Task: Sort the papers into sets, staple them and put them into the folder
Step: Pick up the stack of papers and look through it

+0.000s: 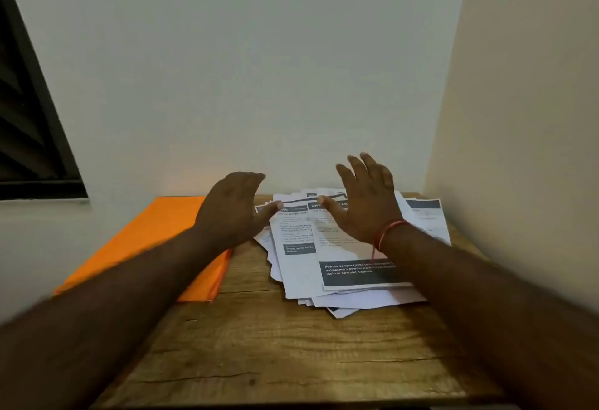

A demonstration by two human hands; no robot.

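nearest the camera is the bare wooden counter [275, 344], with both forearms reaching out over it. beyond that the papers [301, 267] lie as one loose, fanned heap on the right half of the counter, printed sheets overlapping at odd angles, corners sticking out, none squared up. no separate sets can be made out, and no staple shows on any sheet, though corners that small would be hard to read. the orange folder [146, 241] lies flat and closed just left of the heap, its near corner close to the sheets, and nothing is seen inside it.

over the far part of the heap, the left grip [233, 212] is wide, fingers straight and together, thumb by the edge of a top sheet; whether it touches cannot be told. the right grip [366, 208], with a red thread [389, 231] at the wrist, is wide too, fingers spread above the sheets, holding nothing. behind stands a plain wall [259, 69].

by my reading the task is at its very start: sorting, stapling and filing all remain. no stapler is in view.
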